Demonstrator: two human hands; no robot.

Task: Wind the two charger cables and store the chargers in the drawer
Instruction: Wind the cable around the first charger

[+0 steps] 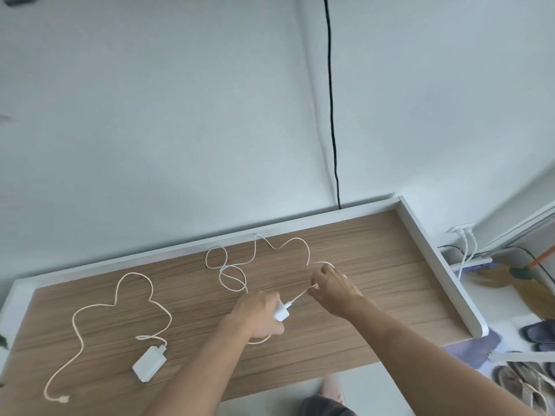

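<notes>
Fingers [313, 288] of the right hand pinch the cable [300, 296]; left hand [258, 313] grips the charger [281, 312].
Loose loops behind may knot if she pulls fast.

Wood-grain desk top [345, 241] with a raised white rim [426, 253], pushed against pale walls. Black cord [331, 100] runs down the corner. Right of desk: wall socket [459, 229], slippers [539, 333] on white floor. Even, soft light.

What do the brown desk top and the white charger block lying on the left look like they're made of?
Brown desk top: likely wood-look laminate, matt; straight printed-looking grain lines. White charger block: probably smooth hard plastic; uniform white, rounded edges, faint sheen.
</notes>
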